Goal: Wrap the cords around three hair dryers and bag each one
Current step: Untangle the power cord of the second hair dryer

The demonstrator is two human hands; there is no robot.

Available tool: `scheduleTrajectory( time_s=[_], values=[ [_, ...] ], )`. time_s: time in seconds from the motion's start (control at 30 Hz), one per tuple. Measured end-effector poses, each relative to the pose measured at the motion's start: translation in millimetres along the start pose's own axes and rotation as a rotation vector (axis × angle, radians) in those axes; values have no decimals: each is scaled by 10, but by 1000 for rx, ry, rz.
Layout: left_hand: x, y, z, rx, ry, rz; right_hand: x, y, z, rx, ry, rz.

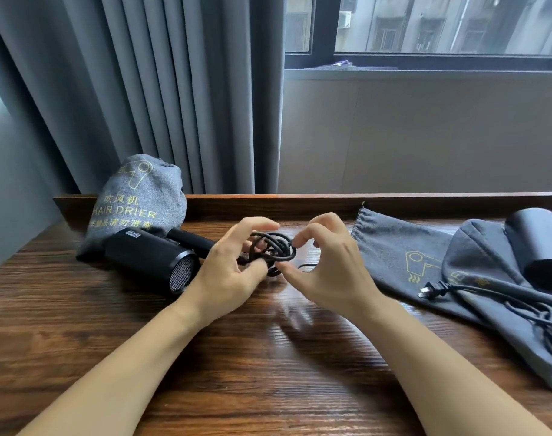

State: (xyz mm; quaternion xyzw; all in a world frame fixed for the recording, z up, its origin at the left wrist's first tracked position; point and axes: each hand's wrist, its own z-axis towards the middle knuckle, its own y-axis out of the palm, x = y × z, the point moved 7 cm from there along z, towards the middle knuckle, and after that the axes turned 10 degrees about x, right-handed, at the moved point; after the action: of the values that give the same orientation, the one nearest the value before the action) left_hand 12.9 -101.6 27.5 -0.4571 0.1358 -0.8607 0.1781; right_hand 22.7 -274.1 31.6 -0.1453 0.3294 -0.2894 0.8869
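A black hair dryer (148, 258) lies on its side on the wooden table (236, 357), mesh end toward me. Its black cord (274, 247) is coiled into loops held between both hands. My left hand (230, 272) grips the coil from the left. From the right, my right hand (325, 272) pinches a loop with thumb and forefinger. Behind the dryer stands a filled grey bag (139, 199) printed "HAIR DRIER". At the right, a second black dryer (539, 243) rests on two flat grey bags (403, 253), its plug (432, 291) and loose cord (520, 305) trailing over them.
A raised wooden ledge (331, 199) runs along the table's back edge. Grey curtains (158, 89) hang behind at the left, and a window with a sill (425, 62) is at the upper right.
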Motion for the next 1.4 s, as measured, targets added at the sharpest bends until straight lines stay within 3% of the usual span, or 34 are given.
scheduleTrajectory(
  time_s=[0.27, 0.43, 0.63, 0.83, 0.9, 1.03, 1.13, 1.3, 1.4],
  values=[
    [0, 39, 21, 44, 150, 191, -75, 5, -21, 68, -148, -84],
    [-14, 26, 62, -25, 231, 424, -168, -31, -12, 28, -229, 27],
    [54, -81, 48, 37, 286, 263, -190, -142, 57, 18, -200, 160],
    [-49, -123, 77, 70, 130, 224, 125, -208, 129, 146, 85, 3],
    [-74, -115, 74, 58, 94, 239, 150, -195, 117, 106, 206, 128],
    [-122, -112, 83, 41, -14, 241, 95, -178, 147, 55, 478, 776],
    [-168, -87, 91, 7, -90, 226, 97, -194, 181, 78, 623, 1057],
    [-189, 7, 69, -117, -188, 81, 153, -122, 168, 156, 735, 1188],
    [-133, 65, 30, -212, -241, -141, 103, -60, 147, 108, 650, 1080]
  ],
)
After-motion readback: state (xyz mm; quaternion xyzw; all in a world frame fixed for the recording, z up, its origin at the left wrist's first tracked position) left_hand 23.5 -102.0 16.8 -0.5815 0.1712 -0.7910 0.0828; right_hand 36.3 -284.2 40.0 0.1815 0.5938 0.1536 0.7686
